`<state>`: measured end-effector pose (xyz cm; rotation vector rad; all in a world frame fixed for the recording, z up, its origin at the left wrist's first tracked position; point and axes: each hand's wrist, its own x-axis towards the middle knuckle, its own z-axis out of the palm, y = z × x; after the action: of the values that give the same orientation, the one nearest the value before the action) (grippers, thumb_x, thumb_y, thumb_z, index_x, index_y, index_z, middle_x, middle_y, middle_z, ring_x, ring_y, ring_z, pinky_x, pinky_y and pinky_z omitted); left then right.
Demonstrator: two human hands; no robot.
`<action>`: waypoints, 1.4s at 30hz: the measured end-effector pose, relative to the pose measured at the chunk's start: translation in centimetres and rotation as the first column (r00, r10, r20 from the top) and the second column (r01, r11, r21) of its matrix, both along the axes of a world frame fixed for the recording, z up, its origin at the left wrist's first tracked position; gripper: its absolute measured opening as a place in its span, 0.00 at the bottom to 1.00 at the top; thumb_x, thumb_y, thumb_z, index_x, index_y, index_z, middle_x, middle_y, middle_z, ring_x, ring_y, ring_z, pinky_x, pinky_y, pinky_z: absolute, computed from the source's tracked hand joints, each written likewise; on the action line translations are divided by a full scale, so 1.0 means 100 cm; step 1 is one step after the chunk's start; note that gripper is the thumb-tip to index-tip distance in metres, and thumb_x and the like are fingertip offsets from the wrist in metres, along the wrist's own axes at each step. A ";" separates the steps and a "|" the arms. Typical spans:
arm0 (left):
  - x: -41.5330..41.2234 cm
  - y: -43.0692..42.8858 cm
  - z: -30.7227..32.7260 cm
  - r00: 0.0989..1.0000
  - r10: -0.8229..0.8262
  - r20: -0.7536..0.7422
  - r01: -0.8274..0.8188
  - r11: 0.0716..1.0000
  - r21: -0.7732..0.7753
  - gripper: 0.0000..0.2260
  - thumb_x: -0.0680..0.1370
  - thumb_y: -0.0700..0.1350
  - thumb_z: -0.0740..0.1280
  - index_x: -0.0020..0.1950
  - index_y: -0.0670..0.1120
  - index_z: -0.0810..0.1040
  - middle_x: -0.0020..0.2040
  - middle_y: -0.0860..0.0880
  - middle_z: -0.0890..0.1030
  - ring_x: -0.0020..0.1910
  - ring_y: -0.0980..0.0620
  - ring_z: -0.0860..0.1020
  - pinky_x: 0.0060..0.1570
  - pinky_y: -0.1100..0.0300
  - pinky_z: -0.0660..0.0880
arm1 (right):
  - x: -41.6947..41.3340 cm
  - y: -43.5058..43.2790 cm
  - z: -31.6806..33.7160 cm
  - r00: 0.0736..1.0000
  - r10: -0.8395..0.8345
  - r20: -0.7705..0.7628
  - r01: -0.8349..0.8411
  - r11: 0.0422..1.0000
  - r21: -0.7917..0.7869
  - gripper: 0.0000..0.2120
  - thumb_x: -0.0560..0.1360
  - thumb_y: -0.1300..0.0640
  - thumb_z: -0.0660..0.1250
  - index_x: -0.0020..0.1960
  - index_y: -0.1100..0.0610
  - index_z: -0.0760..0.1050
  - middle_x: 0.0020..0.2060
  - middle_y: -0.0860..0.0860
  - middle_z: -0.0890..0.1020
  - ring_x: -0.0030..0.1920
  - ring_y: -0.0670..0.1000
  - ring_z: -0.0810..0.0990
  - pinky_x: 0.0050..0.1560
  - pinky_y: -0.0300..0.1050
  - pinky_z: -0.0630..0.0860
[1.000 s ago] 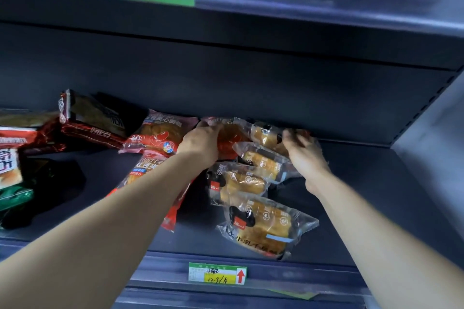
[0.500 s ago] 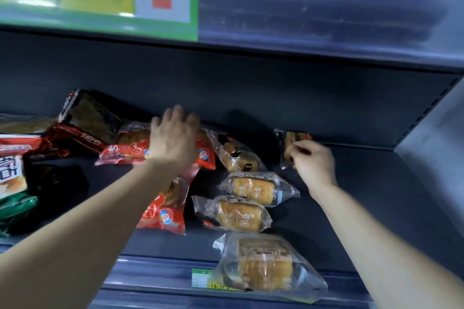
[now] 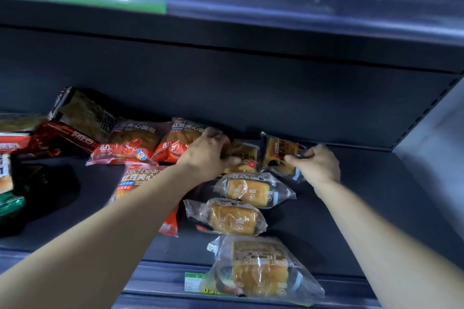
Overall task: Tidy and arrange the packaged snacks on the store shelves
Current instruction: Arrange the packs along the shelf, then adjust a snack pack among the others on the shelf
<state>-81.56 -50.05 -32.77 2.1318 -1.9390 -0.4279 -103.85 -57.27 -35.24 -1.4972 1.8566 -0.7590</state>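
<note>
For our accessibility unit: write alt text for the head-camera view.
A person's left grip holds a clear plastic bread packet and the right grip pinches a second clear packet at the back of a dark shelf. Three more clear packets trail forward beside red plastic bread bags.

Dark shelf (image 3: 351,221) before me carries three clear bread packs (image 3: 247,189) in a front-to-back row, the front one (image 3: 261,268) overhanging the edge; red bean packs (image 3: 130,144) lie left of them.

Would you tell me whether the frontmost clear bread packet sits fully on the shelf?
Overhangs: the packet lies across the front rail, partly covering the price label.
</note>
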 end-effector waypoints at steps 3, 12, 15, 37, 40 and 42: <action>-0.002 -0.008 -0.005 1.000 0.011 0.024 -0.012 0.998 0.059 0.32 0.80 0.52 0.62 0.79 0.48 0.50 0.77 0.43 0.57 0.75 0.42 0.60 0.71 0.52 0.60 | 0.003 -0.004 0.004 0.990 0.136 0.035 -0.140 0.979 0.148 0.42 0.64 0.48 0.78 0.72 0.50 0.61 0.60 0.54 0.77 0.44 0.56 0.84 0.42 0.47 0.79; -0.001 -0.006 0.004 0.986 0.103 -0.129 -0.111 0.992 -0.061 0.26 0.71 0.47 0.75 0.67 0.45 0.74 0.66 0.46 0.75 0.64 0.48 0.72 0.59 0.59 0.70 | -0.001 -0.009 0.005 0.983 0.176 0.048 -0.183 0.953 0.242 0.18 0.66 0.40 0.74 0.48 0.52 0.79 0.47 0.49 0.83 0.50 0.51 0.80 0.52 0.46 0.75; -0.001 -0.003 0.004 0.967 0.126 -0.223 -0.172 0.964 -0.204 0.17 0.72 0.43 0.74 0.60 0.45 0.79 0.61 0.50 0.79 0.60 0.50 0.75 0.53 0.64 0.69 | -0.002 -0.014 0.007 0.977 0.098 0.189 -0.142 0.961 0.237 0.19 0.66 0.53 0.77 0.55 0.52 0.78 0.49 0.50 0.81 0.49 0.51 0.81 0.47 0.46 0.79; -0.002 0.000 -0.005 0.976 -0.151 -0.156 0.064 0.886 -0.458 0.07 0.71 0.40 0.74 0.47 0.44 0.80 0.48 0.53 0.76 0.47 0.53 0.76 0.47 0.60 0.73 | 0.027 -0.018 0.004 0.909 0.065 -0.412 0.006 0.985 0.170 0.47 0.62 0.31 0.71 0.70 0.56 0.60 0.66 0.60 0.65 0.64 0.61 0.69 0.55 0.51 0.73; -0.001 -0.002 -0.007 0.975 -0.151 -0.162 0.060 0.883 -0.466 0.07 0.71 0.40 0.74 0.47 0.44 0.80 0.47 0.56 0.73 0.47 0.55 0.75 0.47 0.62 0.72 | 0.021 -0.018 0.005 0.949 0.150 -0.277 -0.080 0.966 0.246 0.38 0.63 0.31 0.70 0.64 0.54 0.68 0.58 0.53 0.76 0.52 0.55 0.79 0.42 0.43 0.75; 0.000 -0.004 -0.007 0.975 -0.155 -0.161 0.063 0.883 -0.466 0.07 0.71 0.40 0.74 0.47 0.45 0.80 0.47 0.56 0.73 0.47 0.56 0.74 0.47 0.63 0.71 | 0.023 -0.017 0.005 0.985 0.161 -0.067 -0.150 0.978 0.143 0.26 0.66 0.44 0.75 0.59 0.50 0.71 0.52 0.48 0.79 0.42 0.49 0.79 0.35 0.41 0.76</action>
<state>-81.59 -50.43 -33.47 1.6251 -1.8318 -0.1620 -101.60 -58.99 -34.72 -1.5806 1.7843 -0.4949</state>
